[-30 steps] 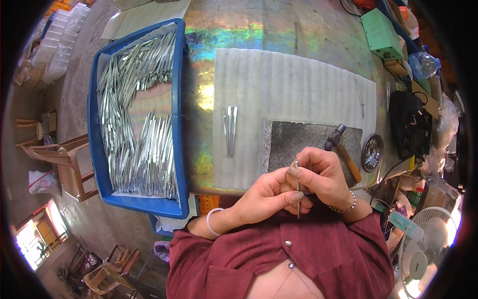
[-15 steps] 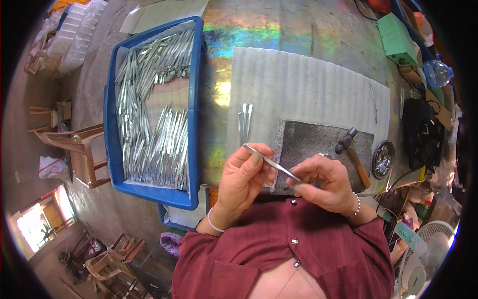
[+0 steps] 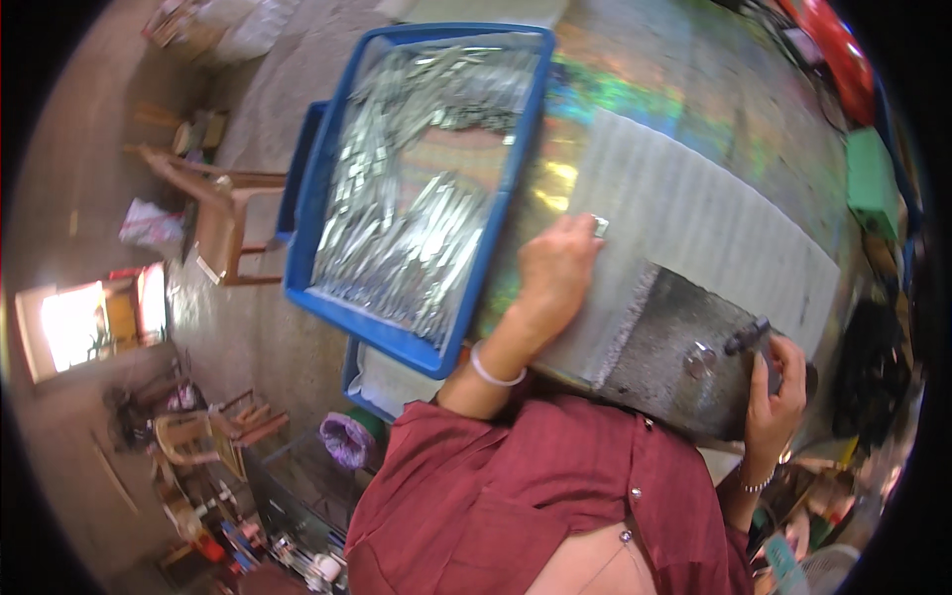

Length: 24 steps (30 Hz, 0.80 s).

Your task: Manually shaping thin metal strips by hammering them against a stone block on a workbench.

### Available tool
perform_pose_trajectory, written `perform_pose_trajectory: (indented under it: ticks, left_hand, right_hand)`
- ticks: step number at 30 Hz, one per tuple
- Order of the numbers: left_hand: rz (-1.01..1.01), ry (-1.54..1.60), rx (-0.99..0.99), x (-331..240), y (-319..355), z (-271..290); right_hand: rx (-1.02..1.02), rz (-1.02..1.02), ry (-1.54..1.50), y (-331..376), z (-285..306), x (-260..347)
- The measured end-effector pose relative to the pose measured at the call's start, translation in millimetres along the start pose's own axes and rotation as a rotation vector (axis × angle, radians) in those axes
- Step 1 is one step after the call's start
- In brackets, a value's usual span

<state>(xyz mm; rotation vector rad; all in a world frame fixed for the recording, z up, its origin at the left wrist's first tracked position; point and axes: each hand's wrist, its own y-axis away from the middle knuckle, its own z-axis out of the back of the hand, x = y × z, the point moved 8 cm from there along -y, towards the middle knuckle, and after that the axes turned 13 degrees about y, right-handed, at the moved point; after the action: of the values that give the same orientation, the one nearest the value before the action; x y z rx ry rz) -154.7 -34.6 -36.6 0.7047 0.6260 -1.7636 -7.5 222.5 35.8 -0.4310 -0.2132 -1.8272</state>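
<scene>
Over the pale foam sheet (image 3: 734, 213), my left hand (image 3: 557, 273) has its fingers closed around slim silver tweezers (image 3: 600, 226), of which only the ends poke out. On the right, my right hand (image 3: 778, 397) curls about the handle side of a hammer (image 3: 746, 336); its dark head lies over the dark stone block (image 3: 659, 332), while my fingers hide the handle. A small round shiny thing (image 3: 699, 359) sits on the block. Left of my left hand stands a blue tray (image 3: 469, 322) holding many similar silver tweezers, blurred by motion.
A green box (image 3: 873, 183) stands at the far right of the table, near a black bag (image 3: 873, 357). Below the tray sits another blue bin (image 3: 369, 407) with a white lining. Wooden chairs (image 3: 233, 228) occupy the floor at left.
Both hands have parted from the tweezers held between them. The left moved forward to the foam sheet, the right over to the hammer. The view has turned and shifted left.
</scene>
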Motion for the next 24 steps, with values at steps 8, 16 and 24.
perform_pose_trajectory:
  ticks: [8, 16, 24]
  left_hand:
    - [-0.144, 0.165, -0.145, -41, 40, 76]
    - [0.063, 0.086, -0.210, 70, 5, 195]
    - [0.231, -0.567, -0.104, 153, -28, 179]
  right_hand:
    - [0.114, 0.111, 0.248, 12, -16, 2]
    - [0.108, 0.116, 0.313, 13, -20, 5]
    - [0.097, 0.045, 0.258, 19, -22, 11]
